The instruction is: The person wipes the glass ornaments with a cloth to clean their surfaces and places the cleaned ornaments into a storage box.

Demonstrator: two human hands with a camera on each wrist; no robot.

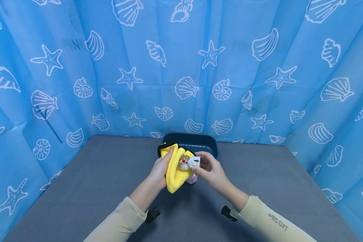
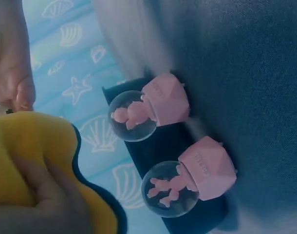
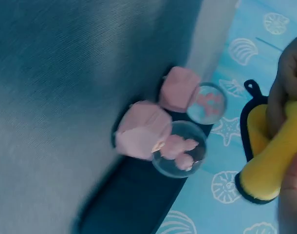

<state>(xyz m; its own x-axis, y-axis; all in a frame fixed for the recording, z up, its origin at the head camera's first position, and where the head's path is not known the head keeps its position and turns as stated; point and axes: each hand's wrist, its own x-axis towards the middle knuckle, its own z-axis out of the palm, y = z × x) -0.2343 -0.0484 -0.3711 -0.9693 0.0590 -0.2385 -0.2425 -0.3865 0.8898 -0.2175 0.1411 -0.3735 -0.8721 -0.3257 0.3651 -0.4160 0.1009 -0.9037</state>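
My left hand [image 1: 160, 171] grips a yellow cloth [image 1: 176, 178] with black edging, folded around its fingers. A small snow globe [image 1: 184, 162] with a white base lies sideways against the cloth; my right hand [image 1: 211, 169] pinches its base between thumb and fingers. Red and white show inside its clear dome. Below the hands, two snow globes with faceted pink bases stand side by side: a nearer globe [image 3: 143, 130] and a farther globe [image 3: 180, 90] in the right wrist view. Each dome holds a pink figure. In the head view the hands and cloth mostly hide them.
Behind the pink globes sits a dark blue tray [image 1: 213, 143] at the back of the grey table [image 1: 109, 188]. A blue curtain [image 1: 181, 67] printed with white shells and starfish hangs around the table's back and sides.
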